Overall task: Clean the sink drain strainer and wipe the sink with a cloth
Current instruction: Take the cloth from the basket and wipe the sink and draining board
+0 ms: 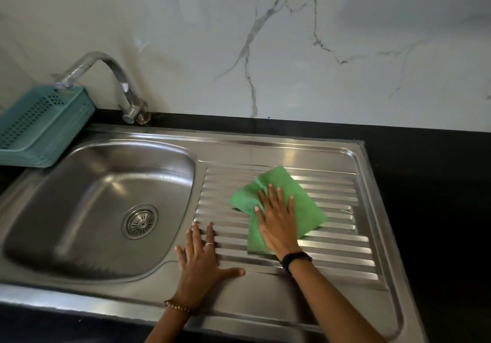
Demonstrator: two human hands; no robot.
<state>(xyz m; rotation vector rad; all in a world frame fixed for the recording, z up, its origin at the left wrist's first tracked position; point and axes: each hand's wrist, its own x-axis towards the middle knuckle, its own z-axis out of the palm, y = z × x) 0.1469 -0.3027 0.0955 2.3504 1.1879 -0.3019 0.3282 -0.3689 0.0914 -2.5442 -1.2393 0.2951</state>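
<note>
While the right hand (pixel 277 219) lies flat with straight, spread fingers on the one green cloth (pixel 279 204), pressing it onto the ribbed drainboard (pixel 332 225), the left hand (pixel 200 256) rests palm-down just to its left, fingers straight and thumb stretched out toward the right wrist, gripping nothing. That left hand sits on the near strip of the single stainless sink (pixel 239 313), its fingertips reaching the first ribs of the drainboard. The cloth is crumpled, spreading out beyond the right hand's fingertips and to the right of the palm, with one flap tucked under the heel of the hand. One ring shows on a left finger, one beaded bracelet (pixel 176 306) on the left wrist and one dark band (pixel 296 259) on the right wrist. To the left of the left hand lies the one basin (pixel 79 183), and in its floor sits the one round drain strainer (pixel 140 221) (seated in its hole, apart from both hands). Farther beyond the basin stand one curved metal tap (pixel 106 76) and one teal perforated basket (pixel 42 127), before a white veined wall (pixel 345 36).
</note>
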